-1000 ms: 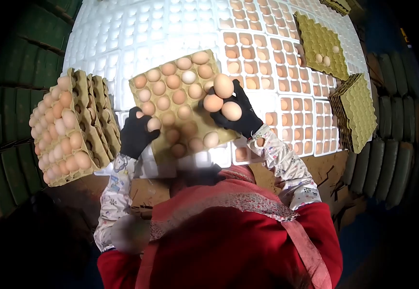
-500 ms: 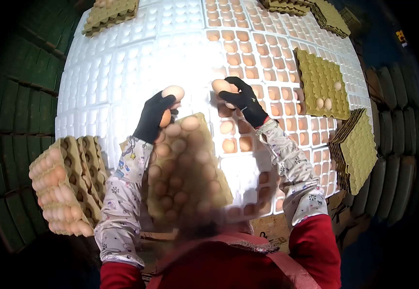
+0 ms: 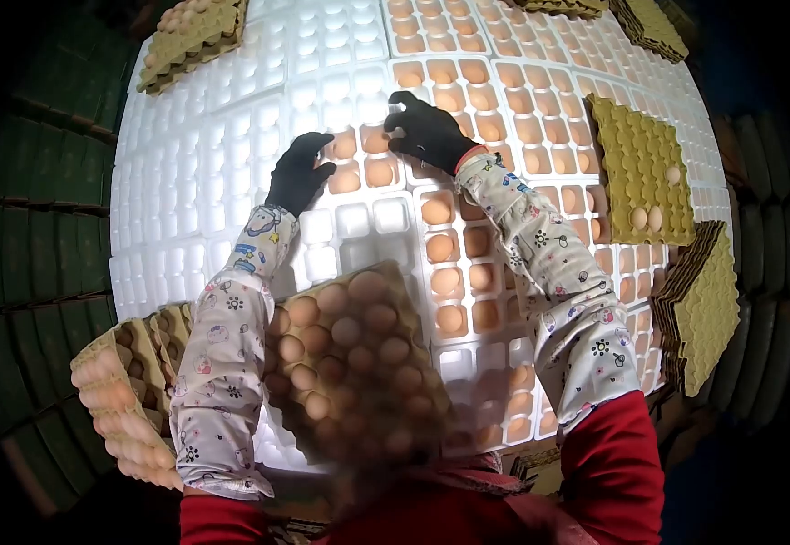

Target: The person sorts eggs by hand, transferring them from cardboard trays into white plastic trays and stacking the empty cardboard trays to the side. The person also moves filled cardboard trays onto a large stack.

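Observation:
My left hand [image 3: 299, 173], in a black glove, rests on the big white foam egg tray [image 3: 195, 154], its fingertips beside brown eggs [image 3: 345, 145] sitting in the cells. Just to the right, my right hand [image 3: 427, 132], also black-gloved, lies with fingers spread over neighbouring cells; what is under its palm is hidden. Several more eggs [image 3: 439, 247] fill the cells below my right forearm. A cardboard egg carton [image 3: 350, 354] full of brown eggs sits close under me, between my arms, and is blurred.
A stack of filled cardboard cartons [image 3: 123, 400] stands at the lower left, another [image 3: 191, 36] at the top left. A nearly empty carton [image 3: 636, 173] lies at the right with three eggs, and empty cartons [image 3: 704, 309] are stacked below it. Dark green trays line both sides.
Both hands carried eggs up from the near carton to the white tray and lowered them into its cells. No eggs show in the fingers now. The view has tilted forward.

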### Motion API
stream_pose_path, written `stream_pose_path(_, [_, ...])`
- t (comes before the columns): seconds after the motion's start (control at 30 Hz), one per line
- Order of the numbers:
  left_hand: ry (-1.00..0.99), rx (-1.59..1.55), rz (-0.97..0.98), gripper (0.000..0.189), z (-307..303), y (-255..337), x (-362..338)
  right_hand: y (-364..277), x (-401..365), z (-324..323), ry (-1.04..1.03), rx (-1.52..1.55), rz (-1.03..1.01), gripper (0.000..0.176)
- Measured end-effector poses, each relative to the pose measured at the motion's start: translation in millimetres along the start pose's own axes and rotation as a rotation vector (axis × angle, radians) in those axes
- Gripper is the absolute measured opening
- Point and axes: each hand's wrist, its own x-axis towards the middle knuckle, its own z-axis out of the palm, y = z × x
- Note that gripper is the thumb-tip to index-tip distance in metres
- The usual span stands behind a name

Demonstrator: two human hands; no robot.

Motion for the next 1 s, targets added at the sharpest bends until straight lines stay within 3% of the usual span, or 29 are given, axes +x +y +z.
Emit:
stream_pose_path(0.07, [-0.151, -0.340, -0.471, 0.042, -9, 12, -19, 21, -12, 8, 0.094, 0.120, 0.083, 0.026])
stream_pose_path(0.13, [0.071, -0.136, -0.012, 0.037, -3, -12, -47, 22, -31, 9, 0.180, 0.062, 0.057, 0.027])
stream_pose_path(0.2, [0.208, -0.068, 0.017, 0.039, -23, -2, -82, 9, -61, 7, 0.330, 0.249, 0.043, 0.029])
stream_pose_path(0.23, [0.251, -0.107, -0.009, 0.040, -37, 4, -108, -13, -83, -1, 0.310, 0.304, 0.085, 0.028])
stream_pose_path(0.3, [0.396, -0.015, -0.208, 0.040, -62, 27, -180, -67, -143, -13, 0.135, 0.707, 0.389, 0.026])
stream_pose_path(0.33, [0.476, -0.073, -0.341, 0.038, -65, 26, -225, -78, -177, 9, 0.120, 0.917, 0.384, 0.026])
stream_pose_path(0.4, [0.541, -0.042, -0.516, 0.036, -62, 30, -314, -138, -239, 6, -0.012, 0.728, 0.547, 0.023])
stream_pose_path(0.47, [0.381, -0.221, -0.646, 0.040, -46, -18, -411, -172, -297, 35, 0.096, 0.712, 0.498, 0.022])
stream_pose_path(0.53, [0.211, -0.659, -0.936, 0.039, -34, 3, -445, -194, -331, 62, 0.186, 0.742, 0.598, 0.024])
stream_pose_path(0.57, [0.168, -0.698, -0.944, 0.040, -25, 21, -440, -203, -333, 70, 0.225, 0.622, 0.649, 0.027])
stream_pose_path(0.6, [0.177, -0.602, -0.786, 0.044, -6, 7, -451, -210, -331, 74, 0.261, 0.506, 0.688, 0.030])
stream_pose_path(0.63, [0.157, -0.462, -0.666, 0.044, 10, -17, -457, -217, -323, 65, 0.219, 0.589, 0.752, 0.037])
stream_pose_path(0.67, [0.142, -0.316, -0.547, 0.044, 16, -31, -459, -211, -323, 71, 0.202, 0.551, 0.672, 0.046])
stream_pose_path(0.7, [0.148, -0.314, -0.534, 0.044, 16, -19, -454, -213, -317, 73, 0.197, 0.541, 0.717, 0.047])
stream_pose_path(0.77, [0.375, -0.529, -0.772, 0.043, 17, 16, -430, -220, -305, 79, 0.208, 0.535, 0.747, 0.049])
stream_pose_path(0.9, [0.441, -0.749, -0.549, 0.048, 14, 23, -420, -226, -303, 84, 0.343, 0.657, 0.816, 0.047])
stream_pose_path(1.0, [0.437, -0.829, -0.599, 0.049, -9, 76, -417, -217, -313, 77, 0.435, 0.776, 0.753, 0.044])
